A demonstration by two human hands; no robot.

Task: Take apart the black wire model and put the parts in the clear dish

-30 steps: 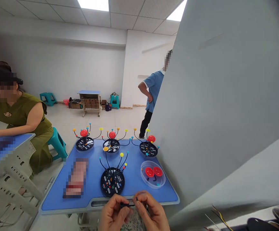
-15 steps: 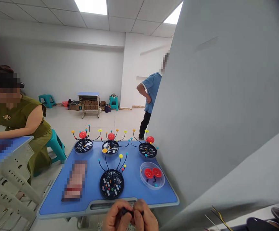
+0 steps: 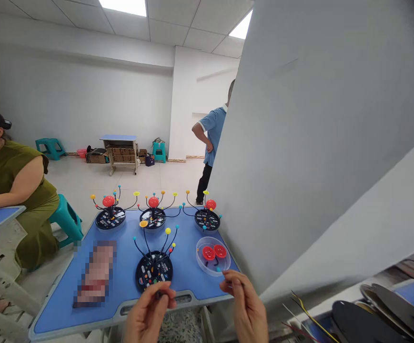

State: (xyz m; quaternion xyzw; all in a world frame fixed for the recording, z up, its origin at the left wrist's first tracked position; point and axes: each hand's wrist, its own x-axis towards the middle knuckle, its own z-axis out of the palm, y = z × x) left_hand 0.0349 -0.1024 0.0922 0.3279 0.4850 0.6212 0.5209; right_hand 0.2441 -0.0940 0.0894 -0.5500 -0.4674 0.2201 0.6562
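My left hand [image 3: 149,309] is closed in a pinch on a small dark piece [image 3: 159,294], mostly covered by the fingers, at the table's front edge. Right behind it stands a planet model [image 3: 154,272] with a round black base, curved black arms and coloured balls, without a red ball at its centre. My right hand [image 3: 244,305] has its fingertips pressed together just in front of the clear round dish [image 3: 198,267]; what they hold, if anything, is hidden. In the dish lie two red half-shells [image 3: 208,253], a short dark curved piece and a small blue ball [image 3: 218,269].
Three planet models with red balls, left [image 3: 110,218], middle [image 3: 153,219] and right [image 3: 207,220], line the table's far edge. A blurred-out flat item [image 3: 95,274] lies left. A grey wall [image 3: 299,143] borders the right side. A person [image 3: 24,190] sits left; another [image 3: 210,138] stands behind.
My hands were together at the dark piece; now they are apart, the right one over by the dish. The view has turned slightly right.
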